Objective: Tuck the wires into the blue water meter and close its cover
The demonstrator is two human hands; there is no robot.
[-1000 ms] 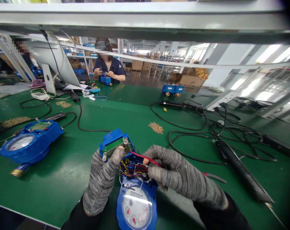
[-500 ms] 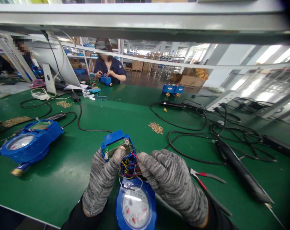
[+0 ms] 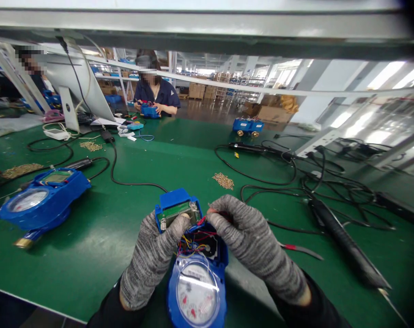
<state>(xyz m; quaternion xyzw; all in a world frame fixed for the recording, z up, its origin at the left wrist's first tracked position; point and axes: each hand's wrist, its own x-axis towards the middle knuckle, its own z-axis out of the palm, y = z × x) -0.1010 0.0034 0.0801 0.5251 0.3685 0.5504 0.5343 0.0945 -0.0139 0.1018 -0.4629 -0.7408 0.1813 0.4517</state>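
Note:
A blue water meter (image 3: 196, 291) with a white dial lies on the green bench just in front of me, its top open on a tangle of coloured wires (image 3: 193, 241). My left hand (image 3: 152, 259), in a grey knit glove, grips the meter's raised blue lid, its thumb pressed on the green circuit board (image 3: 178, 210) inside. My right hand (image 3: 251, 241), gloved the same, is closed in a pinch on a red wire at the lid's right edge.
A second blue meter (image 3: 39, 202) lies at the left. Red-handled pliers (image 3: 297, 248) rest right of my hand, beside a black electric screwdriver (image 3: 344, 248) and looped cables (image 3: 296, 182). Piles of brass screws (image 3: 223, 181) dot the bench. Across it, a person handles another meter (image 3: 148, 110).
My right hand moved from over the wiring up to the lid's right edge and pinched a red wire. The meter and my left hand shifted slightly right.

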